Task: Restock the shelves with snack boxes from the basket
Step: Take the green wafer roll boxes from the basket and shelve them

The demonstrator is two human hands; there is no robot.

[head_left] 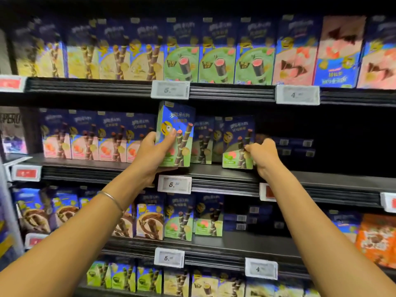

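Single head-worn wide-angle view. Looks straight ahead at shelves, close up, filling whole frame. Catches left hand and right hand mid-frame.

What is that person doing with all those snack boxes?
A person is filling a shop shelf. Their left hand grips a green and blue snack box at the front of the middle shelf. Their right hand holds the right edge of a matching box that stands on that shelf. Further right, the shelf looks dark, with a few boxes lying at the back.
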